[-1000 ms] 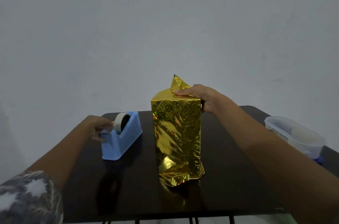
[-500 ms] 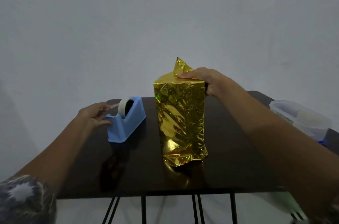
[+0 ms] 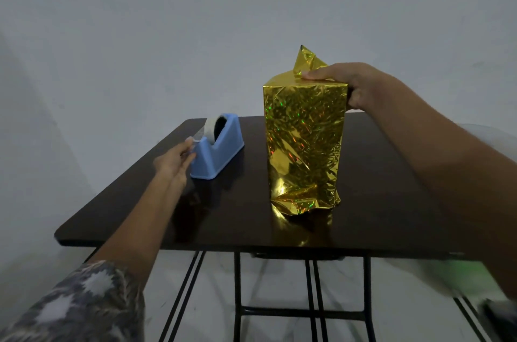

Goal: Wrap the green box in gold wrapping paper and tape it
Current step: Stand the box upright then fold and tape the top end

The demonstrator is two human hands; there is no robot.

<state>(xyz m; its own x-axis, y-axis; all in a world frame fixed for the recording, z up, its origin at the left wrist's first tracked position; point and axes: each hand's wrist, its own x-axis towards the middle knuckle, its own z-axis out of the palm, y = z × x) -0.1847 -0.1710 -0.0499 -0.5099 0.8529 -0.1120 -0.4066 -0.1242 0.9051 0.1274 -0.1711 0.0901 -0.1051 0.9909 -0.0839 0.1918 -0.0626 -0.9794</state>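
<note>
1. Gold holographic foil-wrapped tall box point(image 3: 305, 145) stands upright, middle-right on the dark glossy counter point(image 3: 363, 215). No green shows. The paper is crumpled at the base.
2. Right hand point(image 3: 344, 81): fingers lie flat across the top and press the folded paper down, and the rest of the hand drops over the right edge. A loose pointed gold paper flap point(image 3: 307, 60) sticks up behind the fingers, untaped.
3. Left hand point(image 3: 174, 161) is at the cutter end of the blue plastic tape dispenser point(image 3: 218, 151), which sits left of the box and apart from it. Fingertips are at the clear tape end point(image 3: 195, 137); cannot tell if it is pinched yet.
4. Step, as judged: fetching tape for the top fold. Pinch the tab firmly, draw a strip long enough to bridge the seam, and tear down against the cutter. The dispenser may slide, so pull low.
5. Press straight down with the right hand, because the tall box could tip. The foil looks springy, so the fold likely pops open if released early.
6. Flatten the flap before taping. The base probably needs tape too.
</note>
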